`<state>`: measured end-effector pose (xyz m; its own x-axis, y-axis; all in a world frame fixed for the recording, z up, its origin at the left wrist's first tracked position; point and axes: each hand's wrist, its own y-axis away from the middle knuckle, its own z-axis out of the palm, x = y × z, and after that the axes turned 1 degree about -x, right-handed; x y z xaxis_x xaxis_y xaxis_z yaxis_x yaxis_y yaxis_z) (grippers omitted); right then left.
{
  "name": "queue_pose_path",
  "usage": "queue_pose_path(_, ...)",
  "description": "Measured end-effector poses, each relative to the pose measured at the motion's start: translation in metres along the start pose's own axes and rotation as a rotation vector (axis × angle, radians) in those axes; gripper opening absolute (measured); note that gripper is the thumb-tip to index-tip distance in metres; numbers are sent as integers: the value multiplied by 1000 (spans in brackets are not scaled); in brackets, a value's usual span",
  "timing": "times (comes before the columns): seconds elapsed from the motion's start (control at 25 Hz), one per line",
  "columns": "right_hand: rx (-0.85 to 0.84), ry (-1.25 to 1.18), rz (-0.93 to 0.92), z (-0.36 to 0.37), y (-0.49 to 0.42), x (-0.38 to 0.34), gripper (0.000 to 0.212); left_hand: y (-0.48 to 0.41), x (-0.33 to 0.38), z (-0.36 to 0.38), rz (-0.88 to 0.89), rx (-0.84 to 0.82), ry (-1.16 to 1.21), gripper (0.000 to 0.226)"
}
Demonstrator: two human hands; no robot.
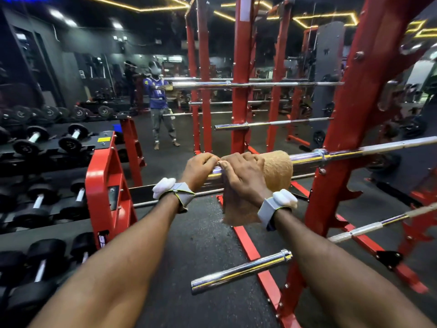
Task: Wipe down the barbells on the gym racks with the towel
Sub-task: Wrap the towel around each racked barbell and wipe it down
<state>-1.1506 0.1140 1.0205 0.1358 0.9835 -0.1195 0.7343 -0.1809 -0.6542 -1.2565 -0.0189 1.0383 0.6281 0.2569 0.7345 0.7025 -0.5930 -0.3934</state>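
A chrome barbell (307,156) lies across the red rack (340,162) at chest height, its sleeve end pointing left. A tan towel (277,169) is wrapped over that sleeve and hangs down below it. My right hand (243,172) grips the towel around the bar. My left hand (201,168) curls around the bare end of the sleeve, right beside the right hand. Another barbell (238,271) rests lower on the rack, its chrome sleeve sticking out towards me. More bars (267,124) sit on the rack's far side and in the mirror.
A dumbbell rack (104,185) with red ends and black dumbbells (37,143) fills the left. A mirror wall ahead reflects a standing person (158,102). Red floor rails (250,247) of the barbell rack run under my arms. A thinner bar (378,223) slants at lower right.
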Motion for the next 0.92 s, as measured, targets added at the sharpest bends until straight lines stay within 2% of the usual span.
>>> queue_pose_path(0.12,-122,43,-276,-7,-6,19,50,-5,-14,-25,-38,-16,-242,40)
queue_pose_path(0.2,-203,26,-281,-23,-19,31,57,-13,-7,-26,-125,-142,-453,36)
queue_pose_path(0.32,-307,1,-276,-21,-37,24,48,-16,20,-22,-265,-248,-557,42)
queue_pose_path(0.44,-211,62,-387,-11,-38,30,49,-14,33,-13,-299,-228,-553,48)
queue_pose_path(0.64,-113,133,-384,-17,-32,82,52,-29,60,13,-206,-273,-509,29)
queue_pose_path(0.76,-123,156,-316,-26,-31,106,60,-35,62,30,-211,-295,-532,46)
queue_pose_path(0.84,-308,124,-214,-28,-45,112,65,-34,60,40,-260,-277,-675,58)
queue_pose_path(0.92,-602,64,-12,-26,-66,107,66,-31,60,48,-235,-219,-784,64)
